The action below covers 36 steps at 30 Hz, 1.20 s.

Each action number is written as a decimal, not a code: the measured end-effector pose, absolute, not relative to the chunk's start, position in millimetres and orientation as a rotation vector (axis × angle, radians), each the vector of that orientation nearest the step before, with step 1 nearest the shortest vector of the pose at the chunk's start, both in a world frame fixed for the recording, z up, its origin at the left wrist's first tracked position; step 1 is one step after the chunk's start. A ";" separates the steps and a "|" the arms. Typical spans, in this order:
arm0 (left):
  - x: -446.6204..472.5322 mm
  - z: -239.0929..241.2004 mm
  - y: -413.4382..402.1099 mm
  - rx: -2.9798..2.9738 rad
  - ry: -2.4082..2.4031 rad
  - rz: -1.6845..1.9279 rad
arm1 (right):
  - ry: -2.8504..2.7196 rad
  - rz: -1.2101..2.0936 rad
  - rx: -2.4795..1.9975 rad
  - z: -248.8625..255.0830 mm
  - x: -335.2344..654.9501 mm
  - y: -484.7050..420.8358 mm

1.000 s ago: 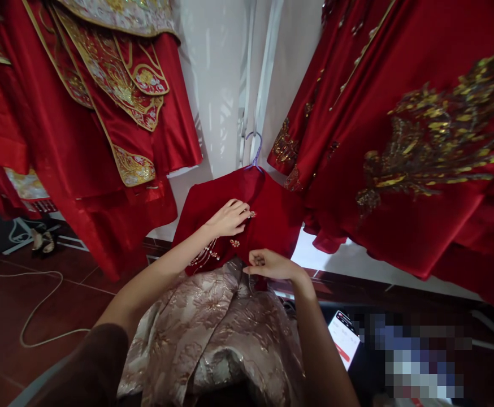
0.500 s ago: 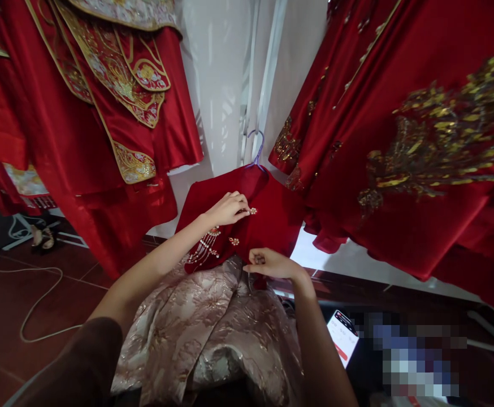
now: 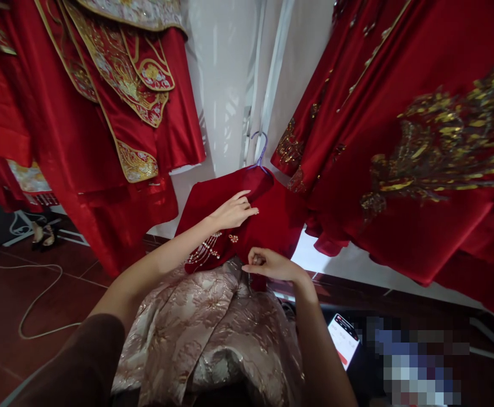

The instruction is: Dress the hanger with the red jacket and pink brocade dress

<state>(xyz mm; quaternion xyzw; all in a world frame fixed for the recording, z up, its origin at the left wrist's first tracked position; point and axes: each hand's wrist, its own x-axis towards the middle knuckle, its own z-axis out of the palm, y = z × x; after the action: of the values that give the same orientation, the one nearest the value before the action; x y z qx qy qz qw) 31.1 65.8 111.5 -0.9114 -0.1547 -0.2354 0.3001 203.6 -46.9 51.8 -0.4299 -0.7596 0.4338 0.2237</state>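
Observation:
A dark red velvet garment (image 3: 268, 217) hangs from a purple hanger (image 3: 262, 148) in front of me. My left hand (image 3: 234, 211) lies over its front, fingers partly stretched and apart, the fingertips near the front opening. Below that hand are a small jewelled flower button (image 3: 233, 238) and a beaded fringe (image 3: 204, 249). At the garment's lower edge, my right hand (image 3: 268, 263) is closed with its fingers curled in a pinch. Whatever it pinches is too small or hidden to make out. A shiny pinkish brocade cloth (image 3: 196, 328) with a floral pattern spreads below both hands.
Red embroidered garments (image 3: 145, 96) hang at the left, and a red gown with gold sequins (image 3: 437, 141) at the right. A lit phone (image 3: 341, 342) lies at lower right beside a blurred patch. A cable (image 3: 39, 299) and dark shoes (image 3: 43, 236) are on the tiled floor.
My left hand has loosened, its fingers spreading and the index finger lifting; the upper jewelled button it was touching is now covered. My right hand stays nearly in place. The view shifts slightly.

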 end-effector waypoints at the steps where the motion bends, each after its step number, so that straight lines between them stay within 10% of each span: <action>1: 30.4 111.5 66.9 -2.409 -0.414 -0.612 | -2.067 1.144 -1.155 54.5 202.4 -46.3; 36: 37.5 117.5 55.1 -2.360 -0.586 -0.669 | -1.740 0.791 -1.102 65.7 196.8 -36.3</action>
<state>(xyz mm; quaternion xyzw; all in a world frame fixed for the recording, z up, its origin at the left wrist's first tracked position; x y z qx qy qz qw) 37.5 55.1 117.5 -0.8912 -0.2213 -0.2525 0.3051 196.8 -36.3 65.7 -0.4460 -0.7040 0.3202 0.4505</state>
